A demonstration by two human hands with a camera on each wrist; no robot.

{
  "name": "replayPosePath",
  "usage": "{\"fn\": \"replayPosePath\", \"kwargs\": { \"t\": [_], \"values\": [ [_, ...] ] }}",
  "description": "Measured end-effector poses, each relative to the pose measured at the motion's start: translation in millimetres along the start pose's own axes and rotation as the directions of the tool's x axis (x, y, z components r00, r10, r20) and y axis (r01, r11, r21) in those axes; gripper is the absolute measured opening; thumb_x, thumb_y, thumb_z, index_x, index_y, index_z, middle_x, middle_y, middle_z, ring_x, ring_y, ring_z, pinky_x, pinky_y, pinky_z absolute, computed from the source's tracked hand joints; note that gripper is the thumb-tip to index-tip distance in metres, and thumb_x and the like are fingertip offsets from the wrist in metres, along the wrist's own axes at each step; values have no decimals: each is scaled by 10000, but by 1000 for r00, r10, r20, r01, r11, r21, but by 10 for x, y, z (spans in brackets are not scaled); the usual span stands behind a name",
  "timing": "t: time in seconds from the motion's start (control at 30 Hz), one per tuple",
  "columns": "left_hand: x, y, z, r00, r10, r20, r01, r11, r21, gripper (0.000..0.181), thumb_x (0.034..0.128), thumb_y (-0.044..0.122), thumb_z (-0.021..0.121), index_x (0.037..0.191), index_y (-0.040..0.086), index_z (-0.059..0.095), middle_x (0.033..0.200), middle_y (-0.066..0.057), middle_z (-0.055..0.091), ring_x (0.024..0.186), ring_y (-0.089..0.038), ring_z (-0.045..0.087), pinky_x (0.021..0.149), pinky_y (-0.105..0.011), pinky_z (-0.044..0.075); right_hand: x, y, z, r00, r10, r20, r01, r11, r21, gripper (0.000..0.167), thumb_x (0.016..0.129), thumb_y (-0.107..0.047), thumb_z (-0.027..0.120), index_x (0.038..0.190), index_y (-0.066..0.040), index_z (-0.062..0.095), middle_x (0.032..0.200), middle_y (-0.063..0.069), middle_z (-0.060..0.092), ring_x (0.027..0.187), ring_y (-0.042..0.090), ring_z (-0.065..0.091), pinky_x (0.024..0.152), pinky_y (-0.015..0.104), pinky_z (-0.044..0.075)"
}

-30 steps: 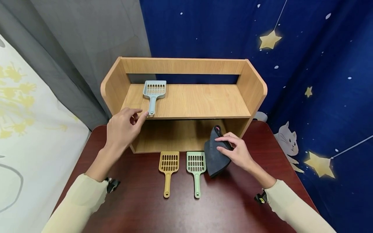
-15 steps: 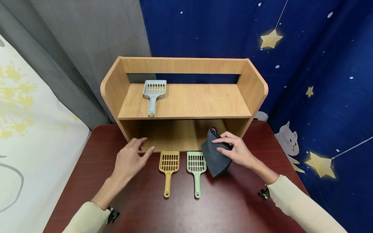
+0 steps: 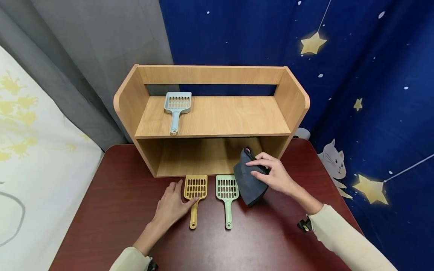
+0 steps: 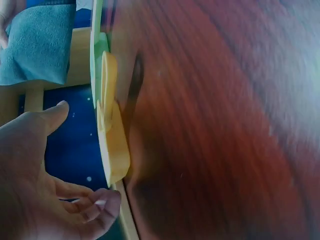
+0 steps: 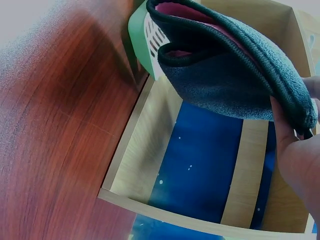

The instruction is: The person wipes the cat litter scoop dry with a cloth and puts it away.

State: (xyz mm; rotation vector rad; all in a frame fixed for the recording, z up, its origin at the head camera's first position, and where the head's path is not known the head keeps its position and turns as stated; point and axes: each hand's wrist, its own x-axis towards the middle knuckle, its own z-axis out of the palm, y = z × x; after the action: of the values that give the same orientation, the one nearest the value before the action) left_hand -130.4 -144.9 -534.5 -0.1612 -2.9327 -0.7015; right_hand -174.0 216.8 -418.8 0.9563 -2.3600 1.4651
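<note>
My left hand (image 3: 172, 205) is over the left side of the yellow slotted scoop (image 3: 193, 214), its thumb over the scoop's neck; in the left wrist view a gap shows between the hand (image 4: 55, 185) and the yellow scoop (image 4: 116, 145). My right hand (image 3: 276, 176) pinches a folded dark grey cloth (image 3: 249, 182) between thumb and fingers. Pink shows inside the cloth's folds (image 5: 220, 75) in the right wrist view. Just left of the cloth lies a green scoop (image 3: 228, 214) on the table. A light blue scoop (image 3: 175, 122) lies on the upper shelf.
A two-level wooden shelf (image 3: 213, 135) stands at the back of the dark red table (image 3: 101, 210). Behind it hang a grey curtain (image 3: 101, 45) and a blue curtain with stars (image 3: 230, 34). White patterned fabric (image 3: 37, 180) is at the left.
From beside the blue scoop's handle, my left hand has come down and right to the yellow scoop. My right hand still pinches the cloth, which has shifted slightly left.
</note>
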Motion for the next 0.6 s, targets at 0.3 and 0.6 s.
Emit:
{"fn": "replayPosePath", "kwargs": {
  "t": [0.3, 0.6],
  "values": [
    [-57, 79, 217, 989, -109, 99, 113, 993, -43, 1161, 817, 601, 857, 1551, -149, 361, 1409, -336, 497, 1294, -477, 530, 845, -625, 565, -25, -1, 37, 1000, 13, -18, -13, 1000, 3, 305, 810, 181, 797, 1092, 64, 789, 987, 220, 663, 945, 318, 610, 809, 191, 463],
    [-88, 100, 275, 991, -99, 94, 103, 994, -36, 1106, 800, 482, 917, 1502, -192, 391, 1335, -322, 513, 1248, -460, 526, 841, -568, 573, -6, 4, 76, 1000, 0, -26, 0, 1000, -2, 306, 806, 173, 805, 1090, 60, 791, 980, 223, 663, 940, 308, 611, 819, 200, 456]
  ]
}}
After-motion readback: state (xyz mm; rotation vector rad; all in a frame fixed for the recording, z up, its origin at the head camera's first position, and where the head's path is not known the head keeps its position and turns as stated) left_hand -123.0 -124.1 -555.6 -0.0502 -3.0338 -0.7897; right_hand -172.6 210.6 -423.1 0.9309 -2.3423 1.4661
